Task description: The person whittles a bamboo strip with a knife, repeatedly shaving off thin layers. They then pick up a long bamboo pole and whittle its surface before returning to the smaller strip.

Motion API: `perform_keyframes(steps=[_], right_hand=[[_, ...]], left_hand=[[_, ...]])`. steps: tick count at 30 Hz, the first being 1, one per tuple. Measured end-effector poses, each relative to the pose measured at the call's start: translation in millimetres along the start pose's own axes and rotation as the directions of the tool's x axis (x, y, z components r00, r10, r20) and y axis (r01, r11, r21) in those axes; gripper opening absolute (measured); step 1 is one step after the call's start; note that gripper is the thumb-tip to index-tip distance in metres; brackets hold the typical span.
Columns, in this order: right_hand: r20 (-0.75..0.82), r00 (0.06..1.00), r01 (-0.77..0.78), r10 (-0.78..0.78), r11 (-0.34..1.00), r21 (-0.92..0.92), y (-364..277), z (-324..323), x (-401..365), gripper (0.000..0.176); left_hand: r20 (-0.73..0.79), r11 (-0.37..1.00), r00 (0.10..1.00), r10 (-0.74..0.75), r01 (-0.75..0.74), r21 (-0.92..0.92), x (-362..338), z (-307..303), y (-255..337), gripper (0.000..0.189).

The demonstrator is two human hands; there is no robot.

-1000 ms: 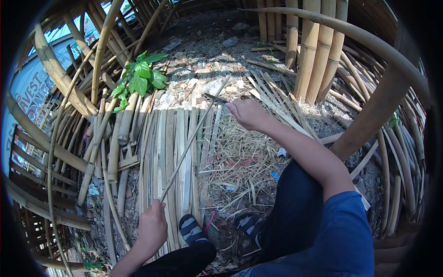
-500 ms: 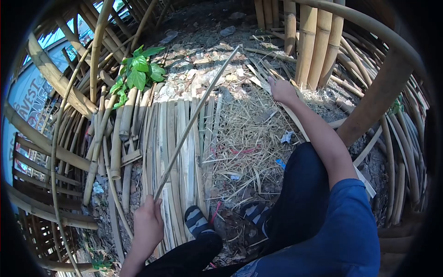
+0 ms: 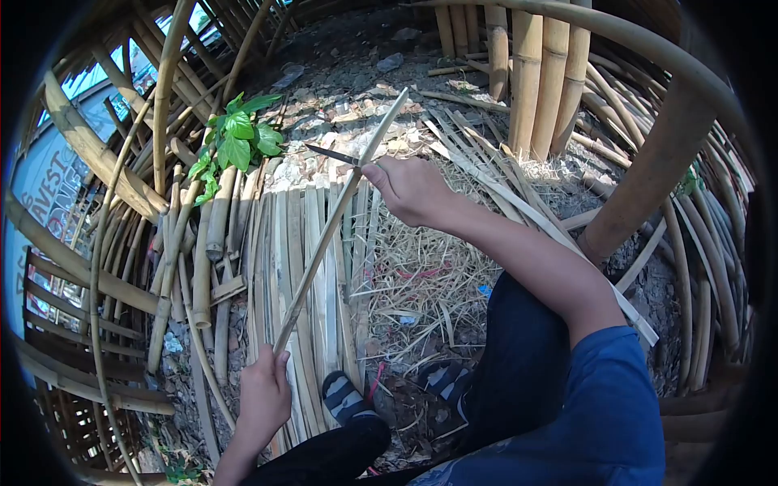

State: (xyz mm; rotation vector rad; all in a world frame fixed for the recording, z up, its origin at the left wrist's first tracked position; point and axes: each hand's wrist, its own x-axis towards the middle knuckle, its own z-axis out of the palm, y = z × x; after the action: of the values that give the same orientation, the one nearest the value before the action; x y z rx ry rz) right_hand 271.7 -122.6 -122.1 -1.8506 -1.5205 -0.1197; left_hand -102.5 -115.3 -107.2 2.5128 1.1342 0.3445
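A long pale bamboo strip (image 3: 324, 235) rises at a slant from the lower left toward the upper middle. Its lower end is gripped by my left hand (image 3: 266, 393), with the fingers wrapped round it. My right hand (image 3: 409, 190) is closed on a knife, whose dark narrow blade (image 3: 331, 154) points left and lies across the upper part of the strip. Below the strip, many split bamboo slats (image 3: 284, 243) lie side by side on the ground. Straw-like shavings (image 3: 421, 275) are spread under my right forearm.
Upright bamboo poles (image 3: 525, 89) stand at the upper right, near a thick slanted post (image 3: 648, 162). More slats (image 3: 519, 194) lie behind my right arm. A leafy green plant (image 3: 237, 138) and piled bamboo (image 3: 219, 219) are at the left. My sandalled feet are below.
My right hand has come left and nearer from the slats at the upper right, and the knife blade now shows against the strip. The strip has tilted slightly.
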Motion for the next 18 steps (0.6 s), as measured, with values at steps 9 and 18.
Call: perform_keyframes(steps=[9, 18], right_hand=[[-0.038, 0.999, -0.040, 0.031, 0.962, -0.272, 48.5, -2.8, 23.2, 0.063], [0.103, 0.954, -0.172, 0.280, 0.797, -0.578, 193.7, -5.6, -7.5, 0.054]], left_hand=[[-0.017, 0.998, 0.998, 0.054, -0.054, 0.020, -12.0, -0.1, -7.4, 0.025], [0.003, 0.992, 0.997, 0.081, -0.081, 0.099, -21.6, 4.8, -21.1, 0.021]])
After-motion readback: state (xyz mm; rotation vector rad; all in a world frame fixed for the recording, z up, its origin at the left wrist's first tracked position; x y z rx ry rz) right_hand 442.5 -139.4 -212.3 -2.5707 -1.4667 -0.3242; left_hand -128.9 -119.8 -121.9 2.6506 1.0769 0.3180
